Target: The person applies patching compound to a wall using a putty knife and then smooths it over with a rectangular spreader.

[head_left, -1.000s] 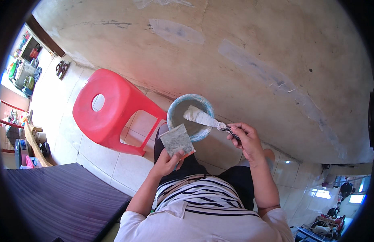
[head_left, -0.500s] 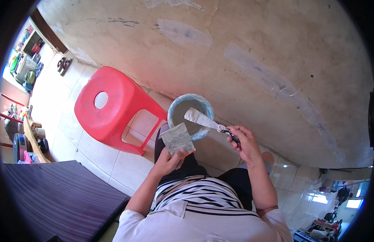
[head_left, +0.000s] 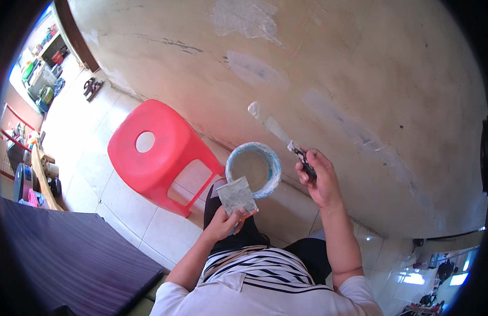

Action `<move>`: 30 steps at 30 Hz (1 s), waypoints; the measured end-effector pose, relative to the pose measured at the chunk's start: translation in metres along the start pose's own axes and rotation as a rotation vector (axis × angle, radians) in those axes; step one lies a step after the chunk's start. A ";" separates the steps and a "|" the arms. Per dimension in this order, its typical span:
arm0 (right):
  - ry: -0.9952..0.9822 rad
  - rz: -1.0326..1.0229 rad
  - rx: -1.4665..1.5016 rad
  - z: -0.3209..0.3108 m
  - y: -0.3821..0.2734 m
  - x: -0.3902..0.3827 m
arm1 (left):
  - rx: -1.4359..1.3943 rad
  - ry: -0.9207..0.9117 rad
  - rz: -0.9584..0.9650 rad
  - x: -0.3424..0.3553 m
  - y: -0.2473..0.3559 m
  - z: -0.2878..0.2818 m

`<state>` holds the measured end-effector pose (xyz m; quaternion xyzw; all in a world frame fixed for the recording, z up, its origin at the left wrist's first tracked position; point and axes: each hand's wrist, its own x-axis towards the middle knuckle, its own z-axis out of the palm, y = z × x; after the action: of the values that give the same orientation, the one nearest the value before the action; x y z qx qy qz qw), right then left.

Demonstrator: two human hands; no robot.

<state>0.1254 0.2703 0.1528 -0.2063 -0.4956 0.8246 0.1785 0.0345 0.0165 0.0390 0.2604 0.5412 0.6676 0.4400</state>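
My right hand (head_left: 316, 179) grips the dark handle of a putty knife (head_left: 278, 132), whose pale, putty-coated blade points up and left against the beige wall (head_left: 360, 68). In my left hand (head_left: 223, 224) I hold a square grey hawk board (head_left: 236, 196) smeared with putty, just below the bucket. A round blue-rimmed bucket (head_left: 273, 160) with grey putty inside stands on the floor between my hands, at the foot of the wall.
A red plastic stool (head_left: 149, 147) stands to the left of the bucket on pale floor tiles (head_left: 122, 205). A dark purple mat (head_left: 59, 253) lies at lower left. Sandals (head_left: 91, 87) and shelves sit by a doorway at far left. Patched spots mark the wall.
My right hand has lifted the putty knife from over the bucket up to the wall. The left hand with the board has stayed below the bucket.
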 end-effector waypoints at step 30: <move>-0.098 -0.063 -0.132 0.196 0.023 0.157 | -0.099 -0.077 0.001 0.003 -0.021 -0.014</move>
<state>-0.1115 0.1925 0.1903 -0.1614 -0.5633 0.7932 0.1658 0.0279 0.0123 0.0143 0.2640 0.4900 0.6834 0.4724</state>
